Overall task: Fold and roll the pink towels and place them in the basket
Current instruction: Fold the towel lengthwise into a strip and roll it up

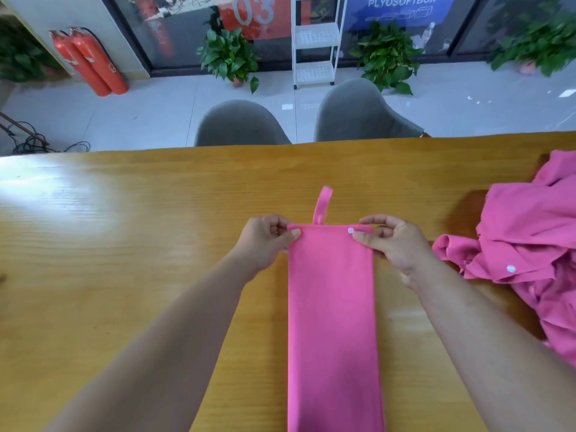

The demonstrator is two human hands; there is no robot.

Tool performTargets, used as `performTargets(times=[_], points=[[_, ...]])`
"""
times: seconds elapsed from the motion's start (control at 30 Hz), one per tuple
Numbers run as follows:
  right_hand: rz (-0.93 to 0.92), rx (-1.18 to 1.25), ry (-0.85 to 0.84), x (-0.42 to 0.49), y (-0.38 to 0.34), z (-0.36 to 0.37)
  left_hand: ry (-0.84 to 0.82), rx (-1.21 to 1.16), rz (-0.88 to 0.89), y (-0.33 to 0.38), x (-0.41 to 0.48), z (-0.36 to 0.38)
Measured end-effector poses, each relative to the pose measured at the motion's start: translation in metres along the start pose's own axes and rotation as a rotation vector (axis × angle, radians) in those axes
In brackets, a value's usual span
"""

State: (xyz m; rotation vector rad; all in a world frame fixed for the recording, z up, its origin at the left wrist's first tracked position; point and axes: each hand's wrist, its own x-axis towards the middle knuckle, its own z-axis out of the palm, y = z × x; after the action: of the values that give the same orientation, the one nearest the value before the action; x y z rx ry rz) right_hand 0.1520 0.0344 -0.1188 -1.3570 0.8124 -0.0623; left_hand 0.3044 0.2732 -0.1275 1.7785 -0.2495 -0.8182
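Our left hand [268,240] pinches the far left corner of the folded pink towel [333,322], thumb on top. Our right hand [394,244] pinches the far right corner the same way, with a fingertip just beside a white snap [350,230] on the cloth. The towel lies flat on the counter [124,244] as a long narrow strip between our forearms. Its long axis runs straight away from us, from the near edge of the view up to our hands. At its far end a pink loop [323,205] sticks out past the edge, pointing away from us and leaning slightly right. A crumpled heap of pink towels [530,238] sits on the counter to the right, apart from the strip. Two grey chairs [240,124] stand beyond the counter.
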Motion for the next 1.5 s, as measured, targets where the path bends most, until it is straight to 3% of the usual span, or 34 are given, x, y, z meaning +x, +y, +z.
performTargets(times=[0.2,0.3,0.37,0.47,0.57,0.63,0.83,1.1,1.4,1.5], points=[[-0.043,-0.113,0.154,0.019,0.033,0.017,0.249,0.323,0.039,-0.027,0.008,0.024],[-0.01,-0.244,0.435,0.018,0.049,0.028,0.341,0.502,0.06,-0.046,-0.002,0.026],[-0.184,-0.515,0.578,-0.002,0.064,0.041,0.364,0.685,0.135,-0.068,-0.016,0.022],[-0.541,-0.88,0.366,-0.051,0.093,0.077,0.323,0.931,0.271,-0.106,-0.041,0.007],[-0.531,-1.338,0.063,-0.079,0.127,0.101,0.231,1.148,0.305,-0.131,-0.059,-0.01],[-0.475,-1.472,0.012,-0.068,0.131,0.102,0.204,1.199,0.314,-0.135,-0.065,-0.014],[-0.425,-1.57,-0.009,0.02,0.088,0.095,0.232,1.213,0.306,-0.132,-0.06,-0.015],[-0.295,-1.584,0.05,-0.06,0.116,0.115,0.224,1.202,0.307,-0.13,-0.063,-0.015],[-0.334,-1.538,0.095,0.035,0.092,0.121,0.255,1.194,0.337,-0.137,-0.062,-0.014],[-0.342,-1.514,0.079,0.025,0.084,0.121,0.255,1.193,0.336,-0.137,-0.062,-0.015]])
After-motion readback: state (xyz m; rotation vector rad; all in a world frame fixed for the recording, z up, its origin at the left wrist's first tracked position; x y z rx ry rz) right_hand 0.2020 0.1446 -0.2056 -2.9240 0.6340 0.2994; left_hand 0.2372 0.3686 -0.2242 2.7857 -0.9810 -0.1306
